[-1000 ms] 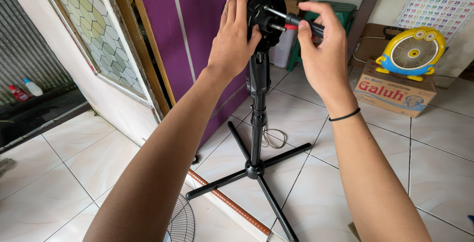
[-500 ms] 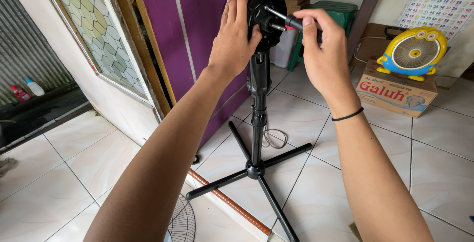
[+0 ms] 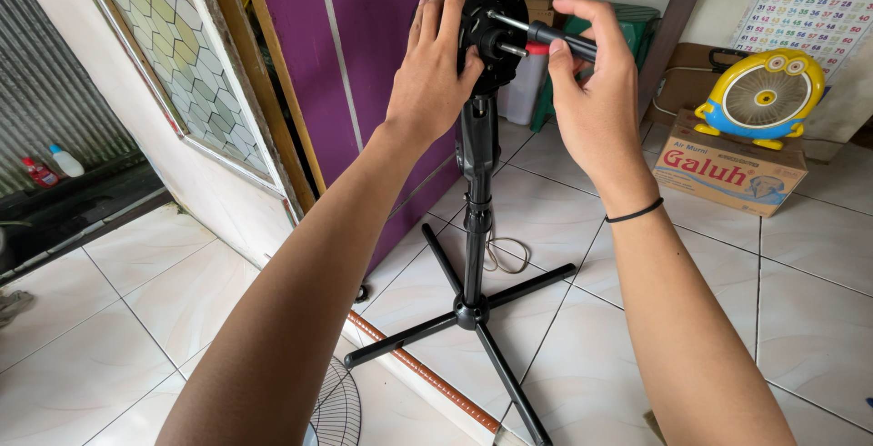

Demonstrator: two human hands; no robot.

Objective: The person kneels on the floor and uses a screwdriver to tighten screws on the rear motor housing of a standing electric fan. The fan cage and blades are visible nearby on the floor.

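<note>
Standing fan, black, blades and guard off: motor head [image 3: 491, 23] at 12 o'clock, atop its pole.
Left hand [image 3: 435, 69]: fingers wrapped on the motor head, steadying it.
Right hand [image 3: 596, 100]: fingers closed on a screwdriver [image 3: 546, 35]; its grip has shifted slightly since a second ago, tip unmoved, suggesting a screw being turned.
Wire guard [image 3: 335, 410]: floor, 6 o'clock.
</note>
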